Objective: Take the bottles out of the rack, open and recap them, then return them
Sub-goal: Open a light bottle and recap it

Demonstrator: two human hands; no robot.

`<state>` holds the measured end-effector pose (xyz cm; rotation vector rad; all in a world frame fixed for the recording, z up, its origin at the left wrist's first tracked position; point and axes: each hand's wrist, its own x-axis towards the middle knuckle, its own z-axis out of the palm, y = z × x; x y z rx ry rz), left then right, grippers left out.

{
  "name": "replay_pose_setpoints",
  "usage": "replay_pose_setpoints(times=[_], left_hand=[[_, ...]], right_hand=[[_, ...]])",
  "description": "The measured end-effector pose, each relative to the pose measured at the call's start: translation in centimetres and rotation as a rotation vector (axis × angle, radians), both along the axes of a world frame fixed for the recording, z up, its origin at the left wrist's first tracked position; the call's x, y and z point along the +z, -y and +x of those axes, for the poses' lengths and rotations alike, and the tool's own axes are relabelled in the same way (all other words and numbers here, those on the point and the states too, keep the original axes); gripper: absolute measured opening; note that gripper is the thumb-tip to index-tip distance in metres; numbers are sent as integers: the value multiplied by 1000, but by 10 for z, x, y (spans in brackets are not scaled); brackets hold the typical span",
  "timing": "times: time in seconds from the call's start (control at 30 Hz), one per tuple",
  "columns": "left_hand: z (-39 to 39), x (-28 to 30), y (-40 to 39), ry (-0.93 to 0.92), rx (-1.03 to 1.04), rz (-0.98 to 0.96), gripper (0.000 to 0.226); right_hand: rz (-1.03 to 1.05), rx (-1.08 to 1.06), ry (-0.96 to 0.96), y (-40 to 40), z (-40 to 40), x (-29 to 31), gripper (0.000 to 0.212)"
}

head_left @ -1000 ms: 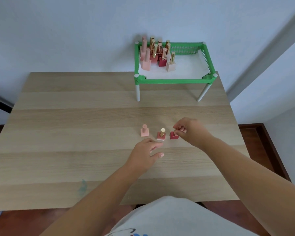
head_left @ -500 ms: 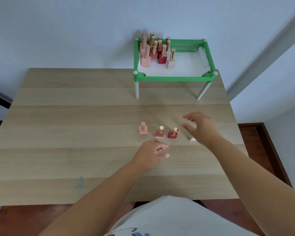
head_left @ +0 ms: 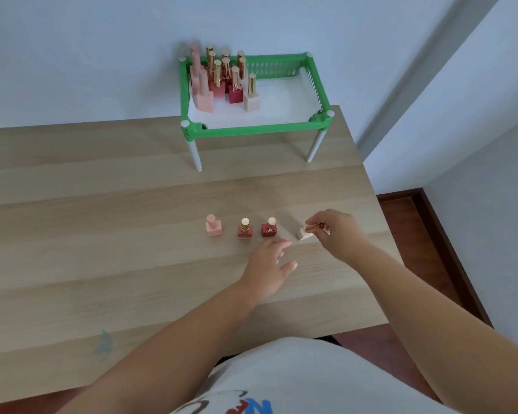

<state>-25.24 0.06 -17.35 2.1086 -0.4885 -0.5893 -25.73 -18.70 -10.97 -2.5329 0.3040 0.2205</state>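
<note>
Head view shows the right hand point(head_left: 338, 230) pinching the gold cap point(head_left: 316, 226) of a pale beige bottle point(head_left: 305, 234), which leans over near the table's right edge, its base apparently on the wood. Whether the cap is seated or already loosened I cannot tell. Just short of the row, the left hand point(head_left: 269, 264) hovers with its fingers spread and relaxed, holding nothing. Beside the beige bottle, running toward the left, stand a dark red bottle point(head_left: 269, 229), a rose bottle point(head_left: 245, 230) and a pink bottle point(head_left: 213, 228), all upright and capped. More bottles crowd the far left corner of the green rack point(head_left: 251, 131), at the table's point(head_left: 102, 234) far edge. By my reading, the open-and-recap step is in hand on the fourth bottle; next, the left hand likely needs to steady its base while the right twists.
</note>
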Motion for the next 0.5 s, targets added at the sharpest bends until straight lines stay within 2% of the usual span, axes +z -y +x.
replay_pose_setpoints(times=[0.23,0.4,0.5], left_hand=[[4,-7,13,46,14,29,48],[2,-8,15,116,16,-1,27],[4,-7,12,136,26,-14,23]], right_hand=[[149,-153,-51,-10,-20,0,16],[372,-290,-73,-14,-32,-2,14],[446,-366,-81,-12,-34,-1,16]])
